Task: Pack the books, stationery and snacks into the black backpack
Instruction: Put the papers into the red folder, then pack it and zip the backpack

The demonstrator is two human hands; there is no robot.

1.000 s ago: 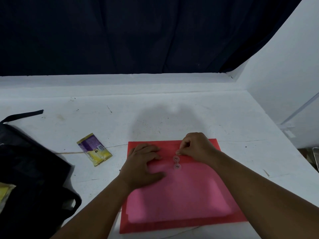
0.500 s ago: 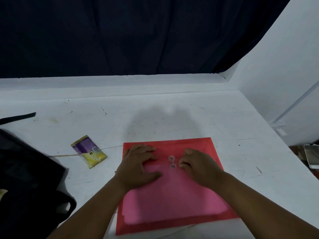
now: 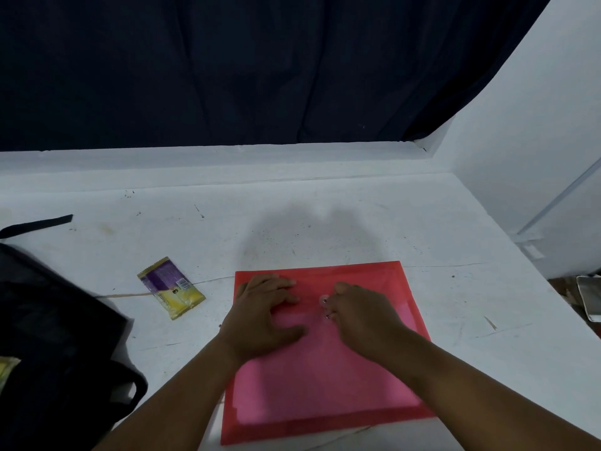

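A red see-through folder [image 3: 325,379] with pink paper inside lies flat on the white table [image 3: 357,216] in front of me. My left hand [image 3: 263,317] presses flat on the folder's upper left part, fingers spread. My right hand [image 3: 361,317] rests to its right, fingertips curled in and pinching at the two round fasteners [image 3: 324,301] on the flap. A purple and yellow snack packet [image 3: 170,288] lies left of the folder. The black backpack [image 3: 48,336] sits at the left edge, partly out of frame.
A black strap [image 3: 39,222] of the backpack trails across the table at far left. Something yellow [image 3: 6,369] shows at the left edge by the backpack. A white wall [image 3: 536,141] rises along the table's right side, with a shiny grey object [image 3: 588,297] beyond the right edge.
My right hand dropped from above the fasteners to beside them and circles close around them. The left hand stays pressed on the folder. The view shifted slightly.
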